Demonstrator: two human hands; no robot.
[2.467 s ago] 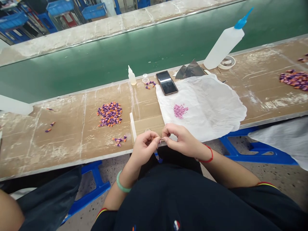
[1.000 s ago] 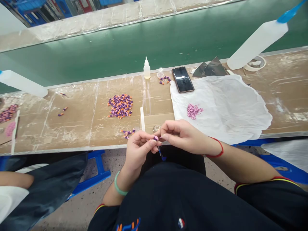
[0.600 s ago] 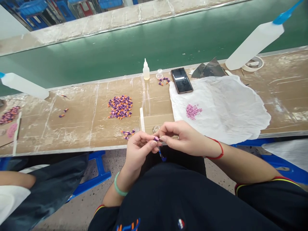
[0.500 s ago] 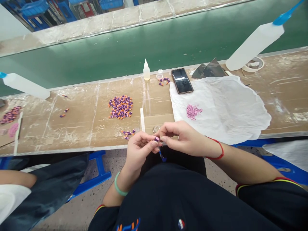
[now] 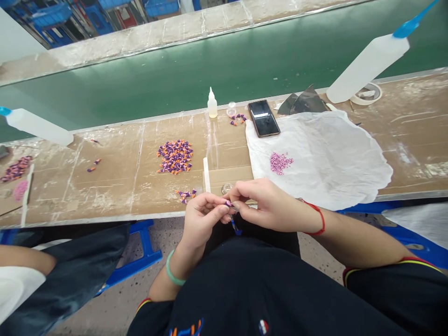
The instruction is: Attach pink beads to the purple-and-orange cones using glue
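Observation:
Between the thumb and fingers of my left hand [image 5: 205,214] is a small purple-and-orange piece [image 5: 228,203] with a pink patch. My right hand [image 5: 261,204] is closed in a pinch right against that piece; its fingertips hide what they grip, if anything. Just beyond my fingers lies a small round clear dish [image 5: 227,188]. Left of my hands sits a little group of purple-and-orange pieces [image 5: 186,196], with a larger pile of the same pieces [image 5: 175,156] behind it. Tiny pink bits [image 5: 280,163] lie heaped on a white cloth [image 5: 332,154] to the right.
A phone [image 5: 264,118] rests partly on the cloth. Behind stand a small dropper bottle [image 5: 212,103] and a clear cap [image 5: 231,108]. Large white bottles [image 5: 369,67] lean at both sides, with a tape roll [image 5: 367,94] at right. Another person's arm [image 5: 26,261] shows at left.
My right fingertips have shifted slightly over the small piece and cover more of its pink patch. My left hand keeps its hold. The view has moved a little.

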